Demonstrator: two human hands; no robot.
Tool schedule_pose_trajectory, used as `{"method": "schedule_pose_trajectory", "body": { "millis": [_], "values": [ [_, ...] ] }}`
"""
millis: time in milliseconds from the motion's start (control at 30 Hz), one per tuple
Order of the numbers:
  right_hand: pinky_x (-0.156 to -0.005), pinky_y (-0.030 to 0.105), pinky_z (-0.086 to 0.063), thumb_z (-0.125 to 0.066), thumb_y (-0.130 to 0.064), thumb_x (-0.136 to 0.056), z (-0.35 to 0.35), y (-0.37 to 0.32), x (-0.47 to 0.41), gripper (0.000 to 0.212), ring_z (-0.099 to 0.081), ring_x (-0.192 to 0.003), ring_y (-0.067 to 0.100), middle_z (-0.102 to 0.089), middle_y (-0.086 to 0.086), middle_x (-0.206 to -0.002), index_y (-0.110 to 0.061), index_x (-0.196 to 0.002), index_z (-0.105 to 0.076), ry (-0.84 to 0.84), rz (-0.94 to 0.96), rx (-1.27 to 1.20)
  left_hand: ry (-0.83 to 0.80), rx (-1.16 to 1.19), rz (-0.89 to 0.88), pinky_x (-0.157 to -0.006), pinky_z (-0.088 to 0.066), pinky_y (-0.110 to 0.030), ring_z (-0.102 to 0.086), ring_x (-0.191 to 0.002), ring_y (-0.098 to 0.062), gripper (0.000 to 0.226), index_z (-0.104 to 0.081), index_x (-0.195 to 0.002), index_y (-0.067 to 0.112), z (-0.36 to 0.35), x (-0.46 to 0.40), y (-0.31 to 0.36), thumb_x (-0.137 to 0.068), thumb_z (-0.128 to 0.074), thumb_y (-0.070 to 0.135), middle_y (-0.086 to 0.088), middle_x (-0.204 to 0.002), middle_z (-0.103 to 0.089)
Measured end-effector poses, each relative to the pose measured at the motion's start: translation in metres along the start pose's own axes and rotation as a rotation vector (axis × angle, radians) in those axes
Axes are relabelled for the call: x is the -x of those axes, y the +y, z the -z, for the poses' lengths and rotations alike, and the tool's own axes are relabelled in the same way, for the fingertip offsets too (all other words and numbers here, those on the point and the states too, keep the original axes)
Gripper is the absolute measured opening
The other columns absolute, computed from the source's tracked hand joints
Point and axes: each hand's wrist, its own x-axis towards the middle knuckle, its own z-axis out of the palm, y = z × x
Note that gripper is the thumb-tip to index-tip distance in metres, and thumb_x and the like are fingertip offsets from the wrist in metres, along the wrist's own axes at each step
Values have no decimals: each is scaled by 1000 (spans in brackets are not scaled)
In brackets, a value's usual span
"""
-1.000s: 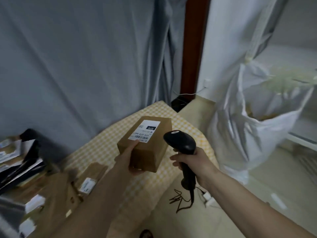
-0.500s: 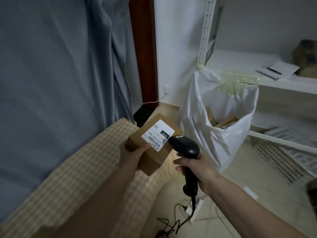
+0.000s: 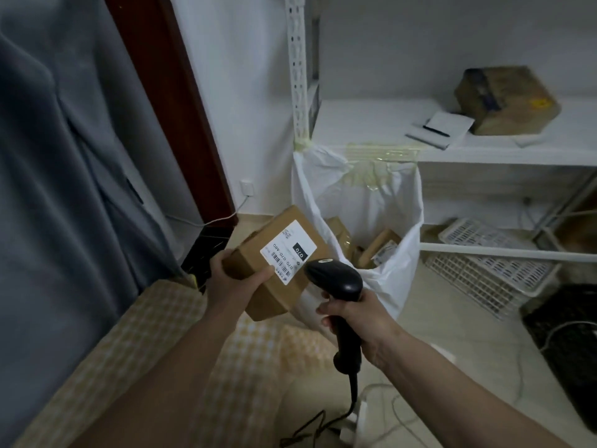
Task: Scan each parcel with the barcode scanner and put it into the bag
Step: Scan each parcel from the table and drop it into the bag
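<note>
Left hand [image 3: 231, 287] holds parcel [image 3: 274, 263] (underside hidden); right hand [image 3: 361, 321] holds scanner [image 3: 336, 279].

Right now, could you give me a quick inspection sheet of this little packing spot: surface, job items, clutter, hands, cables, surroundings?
Surface: checked yellow cloth at lower left; bare where it shows.
Job's things: brown box with white label up; black scanner with its head beside the label; white bag taped open to the shelf, parcels already inside.
Clutter: worn box and notepad on the shelf; white crates below.
Hands: left hand holds the box; right hand has its grip round the scanner handle.
Cables: scanner cord trails to the floor.
Surroundings: grey curtain, dark wooden door frame.
</note>
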Motion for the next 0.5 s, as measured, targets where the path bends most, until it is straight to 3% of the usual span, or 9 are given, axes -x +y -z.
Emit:
{"method": "schedule_pose_trajectory", "body": {
  "millis": [100, 300, 433, 500],
  "values": [
    [-45, 24, -41, -63, 16, -73, 16, -12, -28, 27, -48, -49, 22, -52, 19, -71, 10, -98, -61, 10, -5, -15, 12, -91, -77, -83, -54, -38, -61, -103, -19, 82, -44, -115, 42, -24, -26, 9, -48, -91, 36, -3, -124, -57],
    [-49, 25, -44, -64, 12, -75, 54, -48, -107, 15, -51, -50, 21, -56, 15, -63, 2, -86, -63, -25, -54, -11, 23, -224, -187, -88, -41, -28, -46, -126, -20, 106, -30, -144, 31, -101, -75, 40, -58, -92, 22, -3, -145, -39],
    [-53, 27, -48, -65, 10, -76, 89, -83, -168, 21, -55, -53, 20, -60, 13, -66, 2, -96, -65, -28, -80, -36, -66, -263, -201, -103, -39, -37, -33, -138, -18, 124, -10, -151, 36, -175, -114, 64, -59, -92, 22, 2, -153, -26],
    [-58, 30, -49, -64, 10, -78, 108, -104, -203, 17, -55, -54, 20, -59, 12, -63, 0, -91, -65, -13, -84, -53, -93, -335, -209, -106, -37, -40, -31, -139, -19, 129, -6, -152, 35, -215, -137, 73, -57, -93, 25, 3, -154, -24]
  ]
}}
